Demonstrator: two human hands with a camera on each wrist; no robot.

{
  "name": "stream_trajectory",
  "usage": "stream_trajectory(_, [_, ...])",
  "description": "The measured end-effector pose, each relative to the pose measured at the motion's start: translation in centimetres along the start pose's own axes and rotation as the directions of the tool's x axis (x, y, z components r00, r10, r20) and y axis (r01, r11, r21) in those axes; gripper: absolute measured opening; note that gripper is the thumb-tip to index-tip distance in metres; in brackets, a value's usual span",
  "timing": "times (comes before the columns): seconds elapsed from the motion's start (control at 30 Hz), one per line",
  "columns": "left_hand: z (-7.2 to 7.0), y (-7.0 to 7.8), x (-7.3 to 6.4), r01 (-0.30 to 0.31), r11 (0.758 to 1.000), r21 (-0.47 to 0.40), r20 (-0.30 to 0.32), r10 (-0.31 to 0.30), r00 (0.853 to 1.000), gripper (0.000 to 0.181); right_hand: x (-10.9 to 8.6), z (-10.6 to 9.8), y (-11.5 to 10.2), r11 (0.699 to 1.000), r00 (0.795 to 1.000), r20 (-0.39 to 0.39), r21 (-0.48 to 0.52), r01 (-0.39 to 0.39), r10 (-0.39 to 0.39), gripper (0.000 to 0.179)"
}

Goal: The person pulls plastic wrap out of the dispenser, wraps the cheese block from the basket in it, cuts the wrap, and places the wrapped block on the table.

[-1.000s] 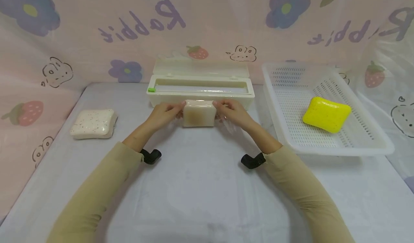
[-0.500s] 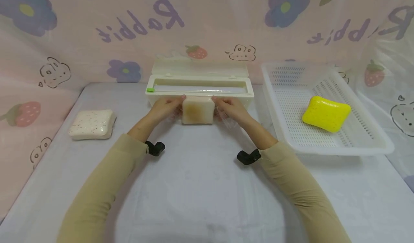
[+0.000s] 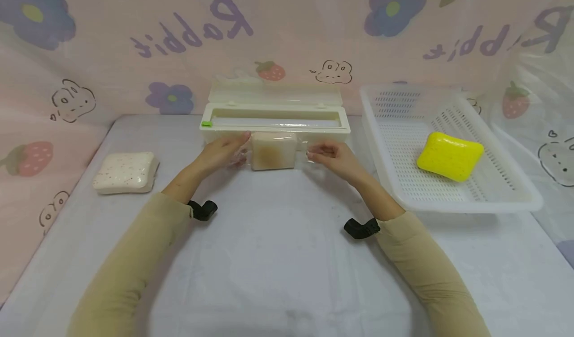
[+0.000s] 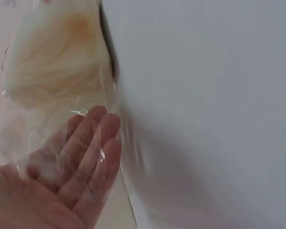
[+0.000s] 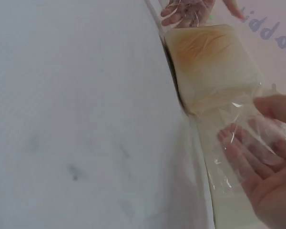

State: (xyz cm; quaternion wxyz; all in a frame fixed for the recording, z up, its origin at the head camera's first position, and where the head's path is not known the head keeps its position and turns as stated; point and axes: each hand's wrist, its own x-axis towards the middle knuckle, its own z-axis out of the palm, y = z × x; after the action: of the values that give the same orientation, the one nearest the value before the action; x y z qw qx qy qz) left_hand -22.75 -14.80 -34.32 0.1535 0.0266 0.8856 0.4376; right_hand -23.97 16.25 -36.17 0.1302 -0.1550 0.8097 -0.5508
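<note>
A white bread-like slice (image 3: 273, 151) with a brown patch stands upright against the front of a white cling film dispenser (image 3: 338, 137). Clear cling film (image 5: 218, 164) covers the slice and sticks out past both its sides. My left hand (image 3: 219, 152) is at the slice's left side; in the left wrist view its long fingers (image 4: 81, 157) lie nearly straight behind the film. On the other side, my right hand (image 3: 336, 160) is a little away from the slice. Its fingers (image 5: 248, 157) reach behind the loose film, with the thumb apart from them.
The dispenser's lid (image 3: 275, 95) stands raised, and a green slider (image 3: 206, 123) sits at its left end. A white speckled block (image 3: 125, 172) lies on the left of the table. At the right, a white perforated basket (image 3: 475, 206) holds a yellow pillow-shaped block (image 3: 450, 156).
My right hand has let go of the slice's top right corner and moved right and slightly down. The left hand has slid slightly left. The slice has risen slightly against the dispenser.
</note>
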Motion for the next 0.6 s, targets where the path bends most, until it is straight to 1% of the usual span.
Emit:
stream_trajectory(0.1, [-0.6, -0.5, -0.7, -0.015, 1.0, 0.016, 0.012, 0.015, 1.0, 0.064, -0.2, -0.3, 0.3, 0.998, 0.998, -0.053, 0.051, 0.033, -0.03, 0.028])
stream_trajectory(0.17, [-0.9, -1.0, -1.0, -0.035, 0.999, 0.013, -0.001, 0.035, 0.999, 0.053, -0.2, -0.5, 0.5, 0.994, 0.997, -0.067, 0.101, 0.048, -0.041, 0.026])
stream_trajectory(0.23, [-1.3, -1.6, -1.2, -0.047, 0.999, -0.014, -0.018, 0.047, 0.999, 0.044, -0.2, -0.7, 0.6, 0.987, 0.996, -0.072, 0.151, 0.058, -0.048, 0.026])
stream_trajectory(0.33, [-1.7, -2.0, -1.5, -0.048, 0.994, -0.101, -0.053, 0.043, 0.998, 0.038, -0.1, -0.8, 0.7, 0.977, 0.994, -0.095, 0.203, 0.063, -0.044, 0.029])
stream_trajectory(0.4, [-2.0, -2.3, -1.5, -0.044, 0.984, -0.175, -0.063, 0.034, 0.997, 0.038, 0.1, -0.8, 0.7, 0.975, 0.991, -0.131, 0.216, 0.052, -0.024, 0.031])
stream_trajectory(0.47, [-2.2, -2.6, -1.4, -0.041, 0.969, -0.243, -0.057, 0.028, 0.998, 0.038, 0.3, -0.8, 0.9, 0.975, 0.985, -0.174, 0.222, 0.028, 0.011, 0.033])
stream_trajectory(0.53, [-2.2, -2.9, -1.2, -0.031, 0.951, -0.308, -0.033, 0.022, 0.999, 0.036, 0.6, -0.7, 0.9, 0.977, 0.975, -0.215, 0.215, -0.001, 0.048, 0.035])
stream_trajectory(0.6, [-2.2, -2.9, -1.1, -0.013, 0.945, -0.326, -0.004, 0.013, 1.0, 0.036, 0.7, -0.6, 0.8, 0.977, 0.967, -0.243, 0.211, -0.025, 0.077, 0.036])
